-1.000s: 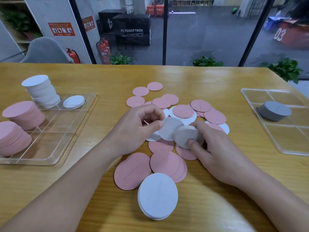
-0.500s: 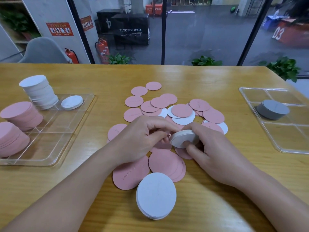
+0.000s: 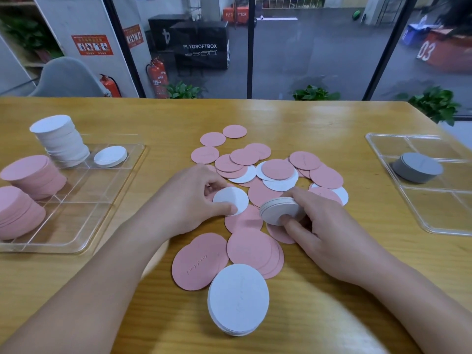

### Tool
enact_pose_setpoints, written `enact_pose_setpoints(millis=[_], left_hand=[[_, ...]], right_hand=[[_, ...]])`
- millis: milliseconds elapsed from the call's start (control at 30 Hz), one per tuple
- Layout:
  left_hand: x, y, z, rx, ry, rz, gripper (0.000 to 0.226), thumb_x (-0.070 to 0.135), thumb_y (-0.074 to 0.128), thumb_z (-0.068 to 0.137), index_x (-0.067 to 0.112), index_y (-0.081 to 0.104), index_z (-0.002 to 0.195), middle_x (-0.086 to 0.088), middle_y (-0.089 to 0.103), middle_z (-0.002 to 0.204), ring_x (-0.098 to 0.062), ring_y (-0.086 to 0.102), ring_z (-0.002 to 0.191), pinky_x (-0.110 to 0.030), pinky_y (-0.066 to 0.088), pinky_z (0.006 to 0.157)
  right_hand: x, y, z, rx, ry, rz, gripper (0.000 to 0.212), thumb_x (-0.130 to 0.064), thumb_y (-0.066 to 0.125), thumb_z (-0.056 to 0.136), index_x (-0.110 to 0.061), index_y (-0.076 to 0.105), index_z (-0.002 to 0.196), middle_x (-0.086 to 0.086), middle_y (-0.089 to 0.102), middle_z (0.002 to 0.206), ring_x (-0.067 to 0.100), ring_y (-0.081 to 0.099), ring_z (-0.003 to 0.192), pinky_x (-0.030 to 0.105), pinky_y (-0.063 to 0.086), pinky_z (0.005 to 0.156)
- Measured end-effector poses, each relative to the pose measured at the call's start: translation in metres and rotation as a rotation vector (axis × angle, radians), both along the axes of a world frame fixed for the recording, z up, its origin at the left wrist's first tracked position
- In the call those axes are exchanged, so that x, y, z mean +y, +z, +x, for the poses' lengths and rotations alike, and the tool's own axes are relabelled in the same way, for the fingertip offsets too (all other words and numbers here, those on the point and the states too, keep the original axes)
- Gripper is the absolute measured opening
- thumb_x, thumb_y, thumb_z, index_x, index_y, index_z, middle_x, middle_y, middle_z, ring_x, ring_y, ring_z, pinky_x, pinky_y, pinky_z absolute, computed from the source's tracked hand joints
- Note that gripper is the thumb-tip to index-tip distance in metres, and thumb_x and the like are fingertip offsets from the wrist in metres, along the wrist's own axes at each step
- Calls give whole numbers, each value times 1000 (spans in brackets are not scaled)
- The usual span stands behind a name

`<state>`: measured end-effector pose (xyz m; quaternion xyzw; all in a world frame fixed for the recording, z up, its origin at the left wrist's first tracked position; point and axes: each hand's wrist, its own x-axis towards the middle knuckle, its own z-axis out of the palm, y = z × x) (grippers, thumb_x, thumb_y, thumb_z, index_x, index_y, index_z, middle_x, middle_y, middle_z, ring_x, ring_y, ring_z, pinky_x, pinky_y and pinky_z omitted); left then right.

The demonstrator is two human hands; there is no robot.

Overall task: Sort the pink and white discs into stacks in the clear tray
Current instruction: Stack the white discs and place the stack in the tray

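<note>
Loose pink discs [image 3: 278,169] and white discs [image 3: 281,184] lie scattered mid-table. My left hand [image 3: 190,198] pinches a single white disc [image 3: 231,199] between thumb and fingers. Just right of it, my right hand [image 3: 319,221] grips a small stack of white discs [image 3: 279,209], tilted on edge. A short white stack [image 3: 237,298] sits near the front. The clear tray [image 3: 84,218] at the left holds a tall white stack [image 3: 60,139], one flat white disc [image 3: 110,156] and two pink stacks [image 3: 33,175], [image 3: 15,210].
A second clear tray [image 3: 441,221] at the right holds a grey disc stack [image 3: 417,166]. The wooden table [image 3: 319,121] runs back to a glass wall. A grey chair [image 3: 69,77] stands behind the far left edge.
My left hand drew back from the right hand's stack and now pinches a fresh white disc picked from the pile. The right hand keeps its stack, shifted slightly.
</note>
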<state>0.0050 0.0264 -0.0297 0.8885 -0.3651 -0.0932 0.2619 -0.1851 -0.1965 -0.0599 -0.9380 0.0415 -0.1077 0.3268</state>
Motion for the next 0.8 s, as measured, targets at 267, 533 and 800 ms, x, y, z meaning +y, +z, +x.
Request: enact_pose_setpoints(millis=[267, 533, 800], left_hand=[[-7, -6, -3, 141, 34, -146, 38, 31, 93, 85, 38, 64, 108, 11, 73, 95, -4, 59, 68, -23, 50, 65], [-15, -7, -10, 322, 87, -547, 22, 25, 71, 108, 13, 80, 93, -17, 76, 91, -22, 77, 76, -39, 62, 74], [-13, -4, -11, 384, 34, -561, 26, 3, 84, 92, 19, 81, 112, 7, 82, 106, -14, 79, 89, -34, 63, 84]], right_hand=[[0, 0, 0, 11, -17, 0, 8, -30, 58, 106, -23, 55, 105, -4, 64, 83, 20, 58, 76, 58, 52, 68], [0, 2, -1, 14, -34, -12, 9, -36, 59, 108, -36, 51, 110, -16, 62, 90, 13, 57, 80, 49, 53, 68], [-1, 1, -1, 0, -27, -13, 9, -35, 60, 108, -31, 52, 109, -9, 62, 85, 16, 57, 80, 51, 53, 68]])
